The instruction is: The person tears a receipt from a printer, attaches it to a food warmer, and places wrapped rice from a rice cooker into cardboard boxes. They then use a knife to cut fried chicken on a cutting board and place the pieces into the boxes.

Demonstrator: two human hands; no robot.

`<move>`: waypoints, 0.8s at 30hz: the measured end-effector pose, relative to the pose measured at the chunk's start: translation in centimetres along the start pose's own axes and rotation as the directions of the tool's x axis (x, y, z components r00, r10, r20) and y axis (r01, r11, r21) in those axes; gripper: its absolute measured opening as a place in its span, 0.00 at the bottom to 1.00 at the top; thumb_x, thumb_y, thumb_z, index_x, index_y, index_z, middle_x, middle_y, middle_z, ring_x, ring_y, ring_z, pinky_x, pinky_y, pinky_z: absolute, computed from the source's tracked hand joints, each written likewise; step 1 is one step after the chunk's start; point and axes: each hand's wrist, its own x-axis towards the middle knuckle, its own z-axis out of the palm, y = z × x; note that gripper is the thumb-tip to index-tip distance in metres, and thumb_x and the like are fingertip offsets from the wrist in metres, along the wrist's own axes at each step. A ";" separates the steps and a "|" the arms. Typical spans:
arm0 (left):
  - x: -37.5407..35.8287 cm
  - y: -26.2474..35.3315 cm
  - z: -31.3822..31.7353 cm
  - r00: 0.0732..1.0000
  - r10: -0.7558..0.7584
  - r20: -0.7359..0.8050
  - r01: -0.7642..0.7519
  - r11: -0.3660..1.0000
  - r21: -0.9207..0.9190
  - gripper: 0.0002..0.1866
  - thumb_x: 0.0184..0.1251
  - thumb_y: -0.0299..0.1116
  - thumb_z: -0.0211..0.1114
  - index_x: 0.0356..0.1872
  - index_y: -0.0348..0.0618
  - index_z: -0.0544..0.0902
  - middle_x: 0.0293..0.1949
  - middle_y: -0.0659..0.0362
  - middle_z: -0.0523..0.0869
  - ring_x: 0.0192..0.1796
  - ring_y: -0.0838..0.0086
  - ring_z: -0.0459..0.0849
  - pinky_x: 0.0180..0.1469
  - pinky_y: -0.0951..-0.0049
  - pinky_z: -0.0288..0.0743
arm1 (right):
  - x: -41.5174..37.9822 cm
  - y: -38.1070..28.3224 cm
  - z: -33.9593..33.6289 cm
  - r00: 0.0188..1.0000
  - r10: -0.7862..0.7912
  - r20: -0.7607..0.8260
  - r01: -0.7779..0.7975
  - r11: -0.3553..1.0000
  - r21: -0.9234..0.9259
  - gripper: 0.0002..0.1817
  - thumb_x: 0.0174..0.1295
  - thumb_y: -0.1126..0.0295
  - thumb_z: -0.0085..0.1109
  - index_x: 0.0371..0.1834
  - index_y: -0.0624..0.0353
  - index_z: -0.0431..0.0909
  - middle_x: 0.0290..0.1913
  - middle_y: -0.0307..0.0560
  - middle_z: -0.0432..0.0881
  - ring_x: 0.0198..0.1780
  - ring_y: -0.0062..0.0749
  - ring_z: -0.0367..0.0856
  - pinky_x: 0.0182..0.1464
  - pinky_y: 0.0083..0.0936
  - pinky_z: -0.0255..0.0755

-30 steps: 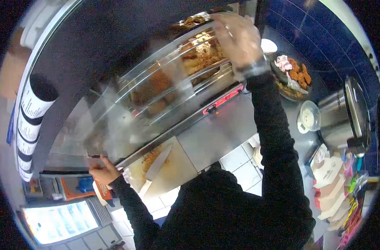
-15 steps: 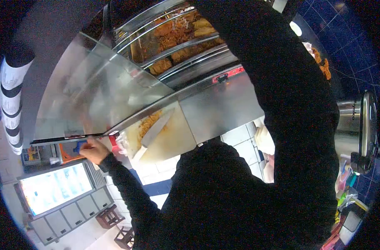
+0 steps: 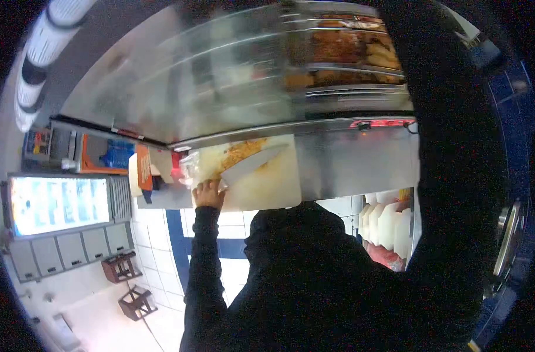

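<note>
On the white cutting board (image 3: 267, 190) lies a broad-bladed knife (image 3: 252, 167), its blade angled up to the right beside chopped brown food (image 3: 244, 151). My left hand (image 3: 208, 193) is at the board's left edge, fingers curled over the knife's handle, which is mostly hidden beneath them. Just above that hand sits a clear plastic bag (image 3: 189, 168). The dark right sleeve (image 3: 449, 146) runs up the right side of the view; my right hand is out of sight.
Behind the board stands a glass-fronted display case (image 3: 232, 76) with trays of fried food (image 3: 343, 50). A steel counter (image 3: 355, 155) extends to the right. White containers (image 3: 387, 223) are stacked below it. An orange box (image 3: 144, 167) stands at the left, with wooden stools (image 3: 137, 302) on the floor beyond.
My left hand has moved right, from beside the display case's lower corner onto the knife handle. The view has turned, so the case and board appear more level.
</note>
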 end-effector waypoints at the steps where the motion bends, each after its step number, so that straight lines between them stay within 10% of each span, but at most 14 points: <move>1: 0.3 -0.6 0.1 1.000 -0.018 0.007 0.018 1.000 -0.003 0.24 0.55 0.44 0.66 0.52 0.47 0.76 0.48 0.55 0.79 0.55 0.57 0.74 0.56 0.50 0.62 | -0.6 -0.8 -0.7 0.999 0.008 -0.038 -0.008 1.000 -0.019 0.20 0.61 0.53 0.52 0.47 0.57 0.78 0.41 0.54 0.81 0.42 0.52 0.79 0.44 0.42 0.73; 6: -0.6 -2.1 -1.4 0.938 0.283 -0.202 -0.287 0.958 0.008 0.18 0.60 0.41 0.61 0.47 0.39 0.75 0.38 0.52 0.81 0.40 0.57 0.81 0.44 0.58 0.73 | -1.5 -2.3 -1.4 0.977 0.051 -0.206 -0.071 0.993 -0.090 0.20 0.61 0.54 0.52 0.47 0.57 0.78 0.40 0.54 0.81 0.41 0.52 0.79 0.43 0.43 0.73; 10: -4.0 -0.2 -5.4 0.970 0.176 0.169 -0.103 0.922 -0.373 0.18 0.70 0.44 0.52 0.48 0.38 0.76 0.37 0.45 0.83 0.39 0.51 0.83 0.41 0.54 0.77 | -4.2 -4.0 -2.5 0.929 0.080 -0.361 -0.140 0.980 -0.141 0.20 0.61 0.54 0.52 0.46 0.57 0.78 0.40 0.54 0.81 0.40 0.53 0.79 0.42 0.43 0.73; 12: -4.3 -1.2 -1.9 0.919 0.374 0.124 -0.230 0.765 -0.601 0.19 0.71 0.45 0.50 0.48 0.38 0.76 0.41 0.41 0.83 0.42 0.45 0.82 0.46 0.52 0.75 | -6.5 -5.0 -2.7 0.900 0.090 -0.426 -0.175 0.971 -0.164 0.19 0.60 0.55 0.53 0.46 0.57 0.78 0.39 0.54 0.81 0.39 0.54 0.79 0.41 0.43 0.73; 15: -3.4 -2.1 -0.7 0.866 0.426 0.263 -0.204 0.781 -0.591 0.21 0.72 0.46 0.46 0.49 0.37 0.75 0.42 0.38 0.82 0.44 0.43 0.81 0.49 0.51 0.74 | -11.3 -7.2 -3.0 0.854 0.124 -0.505 -0.244 0.953 -0.178 0.19 0.60 0.55 0.53 0.46 0.57 0.77 0.39 0.54 0.81 0.39 0.54 0.79 0.41 0.43 0.73; 23: -1.6 -11.8 -1.0 0.892 0.257 0.372 -0.027 0.851 -0.524 0.23 0.73 0.50 0.44 0.51 0.40 0.73 0.39 0.38 0.82 0.42 0.42 0.81 0.45 0.49 0.75 | -27.3 -18.7 -0.1 0.887 0.372 -0.272 -0.270 0.898 0.348 0.22 0.55 0.66 0.63 0.55 0.55 0.75 0.46 0.55 0.78 0.43 0.47 0.78 0.44 0.39 0.73; 24: -1.8 -12.5 -0.6 0.884 0.269 0.382 -0.029 0.847 -0.530 0.23 0.73 0.50 0.44 0.51 0.40 0.73 0.39 0.38 0.82 0.42 0.42 0.81 0.45 0.49 0.75 | -30.1 -21.1 1.4 0.936 0.211 -0.281 -0.178 0.974 0.139 0.25 0.54 0.63 0.62 0.57 0.54 0.74 0.45 0.55 0.78 0.44 0.47 0.78 0.45 0.41 0.73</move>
